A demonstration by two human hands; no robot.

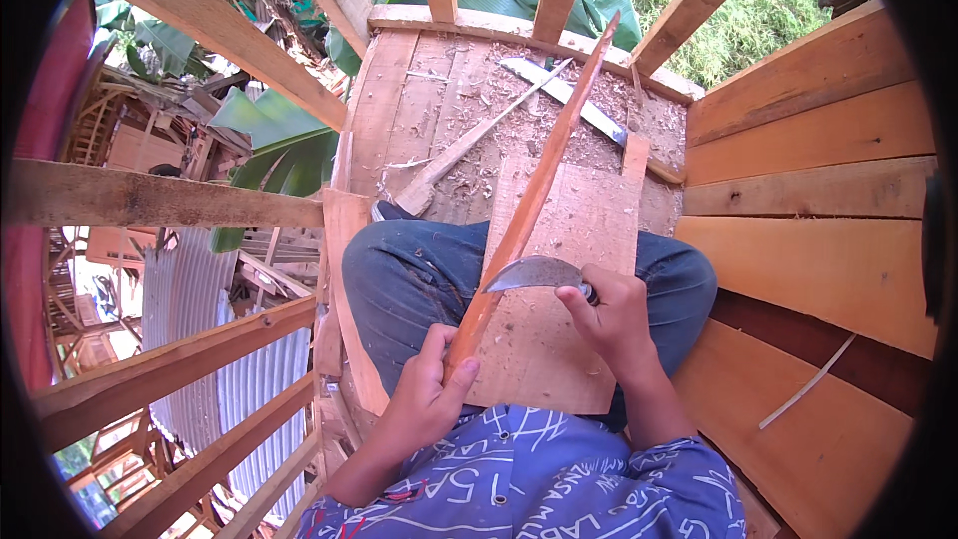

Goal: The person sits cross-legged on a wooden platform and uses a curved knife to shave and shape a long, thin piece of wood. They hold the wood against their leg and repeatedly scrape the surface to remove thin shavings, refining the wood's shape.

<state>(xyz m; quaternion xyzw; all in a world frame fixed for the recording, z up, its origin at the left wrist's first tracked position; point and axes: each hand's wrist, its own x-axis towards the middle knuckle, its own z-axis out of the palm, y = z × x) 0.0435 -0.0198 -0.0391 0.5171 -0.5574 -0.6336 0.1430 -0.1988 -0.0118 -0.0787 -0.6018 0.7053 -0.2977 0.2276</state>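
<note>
My left hand (433, 385) is closed round the near end of a long, reddish-brown tapered wooden stick (539, 180), which slants away and up to a thin point at the far right. In my right hand (611, 314) is a knife with a short, broad curved blade (534, 273); its handle is mostly hidden by my fingers. The blade lies across the stick, a little beyond my left hand. Under both, a flat wooden board (569, 339) rests over my lap, with small shavings on it.
Beyond my crossed legs, a long-bladed machete (569, 100) and a paler carved stick (459, 152) lie on the shaving-strewn plank floor (384, 90). Wooden rails (160, 202) stand left and ahead. A plank wall (798, 240) closes the right side, with a thin strip (808, 382) against it.
</note>
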